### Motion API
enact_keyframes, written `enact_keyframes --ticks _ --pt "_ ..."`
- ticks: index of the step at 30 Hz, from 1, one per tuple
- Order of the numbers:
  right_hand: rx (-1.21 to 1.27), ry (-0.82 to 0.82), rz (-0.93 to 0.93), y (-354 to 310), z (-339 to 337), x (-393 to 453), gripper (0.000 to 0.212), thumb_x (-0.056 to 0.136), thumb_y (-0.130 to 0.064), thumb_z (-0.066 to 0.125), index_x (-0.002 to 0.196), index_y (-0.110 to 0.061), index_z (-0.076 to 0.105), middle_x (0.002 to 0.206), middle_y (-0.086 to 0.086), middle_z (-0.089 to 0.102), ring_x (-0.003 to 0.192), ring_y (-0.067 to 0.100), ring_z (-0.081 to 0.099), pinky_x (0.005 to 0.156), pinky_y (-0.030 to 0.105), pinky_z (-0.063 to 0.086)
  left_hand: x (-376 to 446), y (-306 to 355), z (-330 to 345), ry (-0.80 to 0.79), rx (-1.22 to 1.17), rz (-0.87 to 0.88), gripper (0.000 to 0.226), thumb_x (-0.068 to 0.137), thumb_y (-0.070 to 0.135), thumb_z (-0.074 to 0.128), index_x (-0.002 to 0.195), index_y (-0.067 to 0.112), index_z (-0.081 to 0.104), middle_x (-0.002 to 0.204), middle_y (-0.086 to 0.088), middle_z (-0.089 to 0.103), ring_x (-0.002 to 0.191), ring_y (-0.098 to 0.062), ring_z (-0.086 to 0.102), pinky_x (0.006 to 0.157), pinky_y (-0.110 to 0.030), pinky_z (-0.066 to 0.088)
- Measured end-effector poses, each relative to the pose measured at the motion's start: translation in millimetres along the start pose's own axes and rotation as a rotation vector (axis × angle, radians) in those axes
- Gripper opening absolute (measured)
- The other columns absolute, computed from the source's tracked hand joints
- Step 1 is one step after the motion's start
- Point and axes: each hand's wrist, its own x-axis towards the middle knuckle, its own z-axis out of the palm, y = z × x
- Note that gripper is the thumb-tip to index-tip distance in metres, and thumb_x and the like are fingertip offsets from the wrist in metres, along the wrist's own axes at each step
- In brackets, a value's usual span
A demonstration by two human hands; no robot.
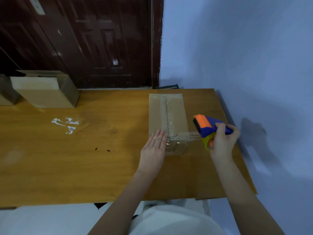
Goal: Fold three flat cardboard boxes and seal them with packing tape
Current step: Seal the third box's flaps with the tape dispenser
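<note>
We see the folded brown cardboard box (pixel 167 121) standing on the orange-brown wooden tabletop (pixel 71 160), toward its right side and short of the right edge. A strip of clear packing tape (pixel 184 135) runs along the box's top seam, and another stretch crosses its near top edge and spans free air to the right. The left hand (pixel 155 148) lies flat on the box's near left corner, its fingers (pixel 160 135) straight and pressed together on the cardboard. The right hand (pixel 223 141) grips the blue, orange and yellow plastic tape dispenser (pixel 208 128), its fingers curled round the handle, held just off the box's right side above the tabletop.

Farther out, at the far left of the tabletop, we find a second brown cardboard box (pixel 45 89) with its top flaps up; what it holds we cannot tell. A third cardboard box (pixel 6 92) is partly cut off by the left border beside it. Between these and the taped box the tabletop bears a crumpled scrap of clear tape (pixel 66 124) and two small dark specks (pixel 101 149).

A dark red-brown panelled wooden door (pixel 88 41) stands behind the tabletop's far edge, and a pale blue wall (pixel 245 56) closes in along its right edge. The near edge meets our white clothing (pixel 171 219).
</note>
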Motion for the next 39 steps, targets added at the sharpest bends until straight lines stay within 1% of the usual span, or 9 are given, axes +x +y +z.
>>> enact_keyframes --ticks 4,7,10,13,15,17,22,36,39 --pt "-0.020 -0.043 0.003 -4 0 3 0.029 0.086 -0.012 0.061 0.093 -0.030 0.040 0.093 -0.002 0.050 0.059 0.006 0.052 0.054 0.025 0.042 0 -1 -2 0.020 -0.022 0.022 0.060 0.063 -0.002 0.079 0.121 0.001 0.063 0.125 -0.014 0.062 0.118 -0.025 0.058 0.097 -0.039 0.047" --pt "-0.037 -0.031 -0.034 -5 -1 2 0.029 0.086 -0.010 0.062 0.097 -0.025 0.040 0.096 0.000 0.049 0.064 0.007 0.051 0.055 0.022 0.043 -1 -3 -2 0.026 -0.026 0.023 0.058 0.065 -0.003 0.079 0.120 0.001 0.063 0.125 -0.014 0.062 0.118 -0.025 0.058 0.097 -0.039 0.047" --pt "-0.114 0.028 -0.247 -13 -16 9 0.034 0.080 -0.005 0.064 0.102 -0.012 0.039 0.098 0.002 0.047 0.068 -0.007 0.051 0.059 0.009 0.041 -3 -5 -2 0.022 -0.026 0.017 0.057 0.066 0.001 0.080 0.121 0.002 0.063 0.125 -0.014 0.062 0.118 -0.024 0.058 0.098 -0.038 0.046" --pt "-0.229 -0.121 -0.443 -24 -30 14 0.038 0.074 -0.006 0.061 0.101 -0.018 0.038 0.097 -0.010 0.040 0.074 -0.017 0.049 0.063 0.004 0.039 -2 -5 -4 0.007 -0.031 0.018 0.058 0.065 0.003 0.080 0.121 0.003 0.064 0.125 -0.012 0.062 0.118 -0.024 0.058 0.098 -0.038 0.046" --pt "-0.308 -0.238 -0.490 -26 -31 12 0.044 0.074 -0.007 0.062 0.100 -0.031 0.036 0.101 -0.013 0.041 0.081 -0.012 0.050 0.068 0.008 0.042 0 -5 -3 0.003 -0.040 0.008 0.059 0.064 0.002 0.081 0.120 0.003 0.064 0.124 -0.013 0.062 0.117 -0.024 0.059 0.097 -0.039 0.047" --pt "-0.364 -0.294 -0.489 -22 -32 10 0.043 0.076 -0.011 0.064 0.101 -0.031 0.035 0.103 -0.016 0.042 0.084 -0.002 0.052 0.070 0.014 0.045 0 -4 -3 -0.005 -0.039 -0.005 0.057 0.065 0.005 0.081 0.120 0.004 0.065 0.124 -0.013 0.063 0.116 -0.026 0.059 0.097 -0.040 0.046" --pt "-0.469 -0.323 -0.455 1 -41 9 0.045 0.082 -0.005 0.068 0.107 -0.022 0.034 0.099 -0.008 0.047 0.083 -0.005 0.055 0.061 0.005 0.043 2 -1 -1 -0.052 -0.053 -0.020 0.060 0.072 0.015 0.078 0.129 0.014 0.059 0.128 -0.016 0.059 0.120 -0.030 0.056 0.099 -0.042 0.043" --pt "-0.613 -0.431 -0.343 17 -19 7 0.040 0.085 -0.004 0.065 0.105 -0.017 0.033 0.084 -0.007 0.049 0.067 0.001 0.054 0.054 0.009 0.039 5 3 -3 -0.087 -0.009 -0.039 0.059 0.068 0.013 0.083 0.124 0.018 0.063 0.124 -0.015 0.062 0.117 -0.028 0.058 0.097 -0.039 0.045" --pt "-0.627 -0.446 -0.332 15 -15 9 0.039 0.085 -0.005 0.064 0.105 -0.016 0.033 0.081 -0.006 0.049 0.063 0.000 0.054 0.052 0.011 0.040 8 6 -4 -0.149 0.017 -0.053 0.061 0.085 0.016 0.068 0.141 0.022 0.044 0.138 -0.019 0.050 0.130 -0.033 0.045 0.107 -0.042 0.034"
